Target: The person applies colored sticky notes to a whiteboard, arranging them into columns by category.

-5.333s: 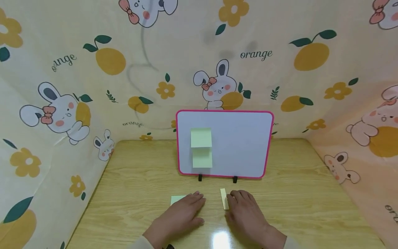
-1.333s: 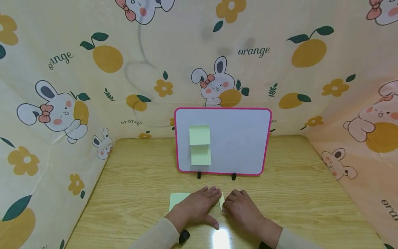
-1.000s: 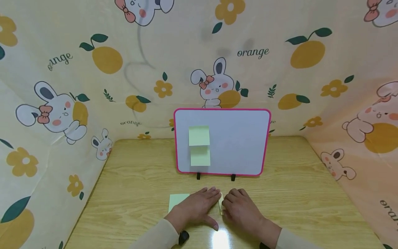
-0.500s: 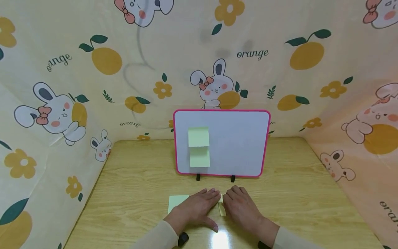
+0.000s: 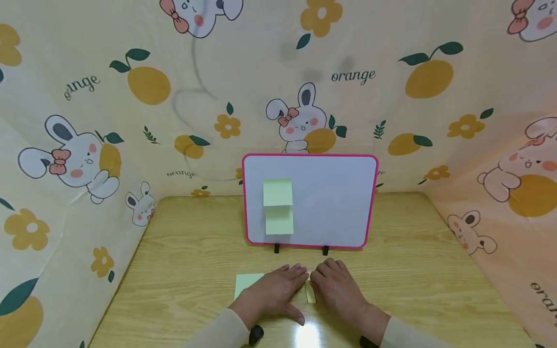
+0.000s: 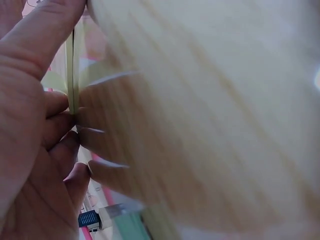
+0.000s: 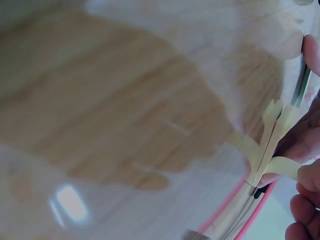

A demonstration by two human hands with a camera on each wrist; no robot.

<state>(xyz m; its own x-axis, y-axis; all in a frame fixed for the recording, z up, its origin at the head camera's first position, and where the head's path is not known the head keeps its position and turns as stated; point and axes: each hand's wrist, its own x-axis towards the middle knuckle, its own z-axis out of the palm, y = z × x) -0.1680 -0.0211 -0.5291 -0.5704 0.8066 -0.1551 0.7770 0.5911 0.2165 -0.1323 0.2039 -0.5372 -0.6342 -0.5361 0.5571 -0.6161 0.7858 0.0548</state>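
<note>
A narrow pale yellow sticky-note strip pad lies on the table between both hands. My left hand rests flat beside it, fingers stretched out, fingertips at the pad's left edge. My right hand pinches a thin yellow strip that curls away from the pad, as the right wrist view shows. The far end of the pad is partly covered by fingers. A light green square sticky note lies under the left hand's wrist side, its right part hidden.
A pink-framed whiteboard stands behind the hands on small black feet. Two light green sticky notes are stuck on its left half, one above the other. A patterned cloth encloses the wooden table at the back and sides.
Over several seconds, my left hand has moved right to the yellow pad. My right hand has shifted slightly away toward the pad's far end, and a strip there has lifted and curled.
</note>
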